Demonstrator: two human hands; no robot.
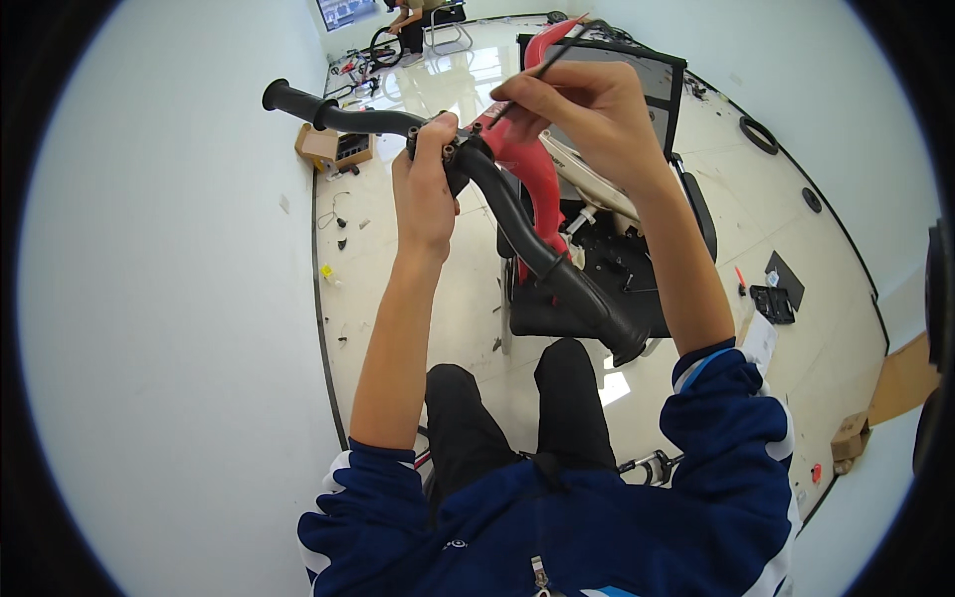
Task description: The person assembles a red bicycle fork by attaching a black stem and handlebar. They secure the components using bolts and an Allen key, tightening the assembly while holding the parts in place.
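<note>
My left hand point(428, 184) is wrapped round the stem clamp at the middle of a black bicycle handlebar point(517, 224). Its thumb lies over the clamp near several small bolts point(449, 152). One rubber grip point(298, 102) points to the far left, the other towards my knees. Between thumb and fingers, my right hand point(587, 109) pinches a thin dark rod-shaped tool point(559, 55), held slantwise. The tool's lower end is close to the right side of the clamp; whether it touches a bolt I cannot tell. Behind the bar is a red bicycle frame point(537, 174).
A black chair point(587, 316) ahead of my knees bears small parts and a pale frame tube point(597, 186). An opened cardboard box point(318, 147) stands by the left wall. A black tool case point(772, 304) and tyre point(758, 135) lie right. Another person point(413, 20) handles a wheel far off.
</note>
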